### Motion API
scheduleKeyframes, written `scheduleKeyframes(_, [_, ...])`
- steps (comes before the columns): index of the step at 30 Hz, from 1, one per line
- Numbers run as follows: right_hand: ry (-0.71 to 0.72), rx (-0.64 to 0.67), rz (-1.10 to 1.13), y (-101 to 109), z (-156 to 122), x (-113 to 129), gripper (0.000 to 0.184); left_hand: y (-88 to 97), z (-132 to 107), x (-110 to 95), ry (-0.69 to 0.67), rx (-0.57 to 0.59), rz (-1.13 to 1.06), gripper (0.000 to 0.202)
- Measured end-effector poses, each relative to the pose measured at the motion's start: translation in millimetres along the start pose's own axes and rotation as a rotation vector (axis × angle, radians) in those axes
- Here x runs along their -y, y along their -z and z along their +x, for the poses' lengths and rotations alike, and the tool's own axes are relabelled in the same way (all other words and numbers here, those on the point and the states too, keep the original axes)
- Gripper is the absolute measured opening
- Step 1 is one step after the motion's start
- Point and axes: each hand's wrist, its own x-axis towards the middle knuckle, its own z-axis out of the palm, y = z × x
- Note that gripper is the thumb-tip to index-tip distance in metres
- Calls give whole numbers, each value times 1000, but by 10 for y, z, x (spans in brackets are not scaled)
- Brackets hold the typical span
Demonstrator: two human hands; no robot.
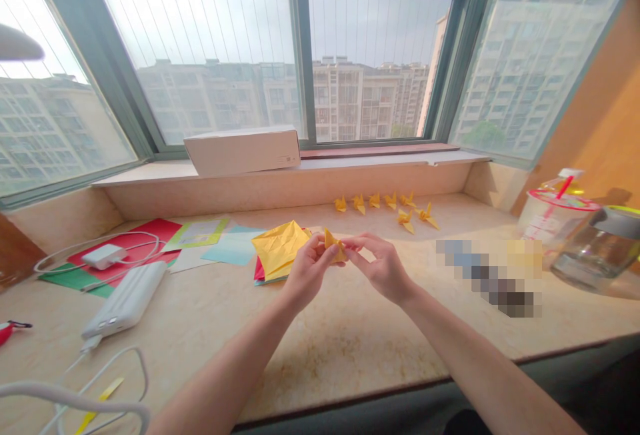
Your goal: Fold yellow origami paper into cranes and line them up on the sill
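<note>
Between my two hands, above the middle of the stone counter, is a small folded piece of yellow paper (332,243). My left hand (314,263) pinches it from the left, thumb in front. From the right, my right hand (376,261) closes thumb and fingertips on its other side. Part of the paper is hidden behind the fingers. Just left of my left hand lies a creased yellow sheet (280,248) on top of a stack of coloured paper. Beyond my hands, several folded yellow paper cranes (375,201) stand near the back ledge.
Coloured sheets (235,245) lie at the left, with a white charger (104,257), cables and a white power bank (127,301). A white box (243,150) rests on the window ledge. At the right stand a cup with a red straw (555,211), a glass jar (595,251) and a blurred-out patch.
</note>
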Motion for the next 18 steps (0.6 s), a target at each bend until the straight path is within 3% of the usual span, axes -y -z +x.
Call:
scheduleKeyframes(9, [55,-90,-77,-23,-24,-59,19,-8,-5,-27,-33,31,60,29])
scheduleKeyframes(18, [-28,-126,-30,-17,-5,-49,15,-12,-19,-5,-31,78,143,26])
